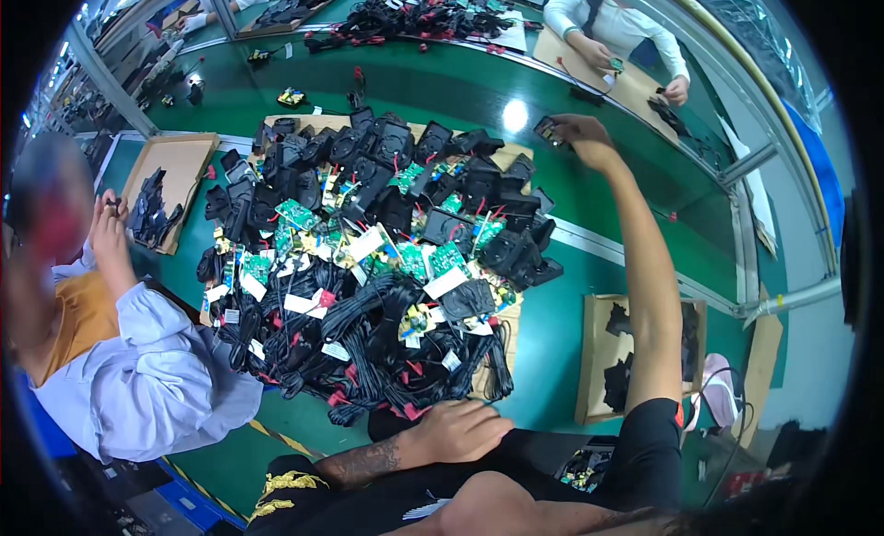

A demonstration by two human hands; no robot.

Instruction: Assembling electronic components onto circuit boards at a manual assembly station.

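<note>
My right hand (pixel 582 138) reaches far out over the green belt at the upper right. Its fingers close on a small black plastic housing (pixel 550 131) with what looks like a circuit board in it; details are blurred. My left hand (pixel 458 432) rests at the near edge with curled fingers, just below the heap, and nothing shows in it. In front of me lies a large pile of black plastic housings (pixel 368 177), green circuit boards (pixel 447 258) with white labels, and bundled black cables (pixel 359 310) with red ends.
A cardboard tray (pixel 594 352) with black pieces stands right of the heap. Another tray (pixel 180 158) lies left, beside a co-worker (pixel 138 352). Across the belt (pixel 479 85), a person in white (pixel 608 25) handles a board. Metal frame posts (pixel 101 66) border the line.
</note>
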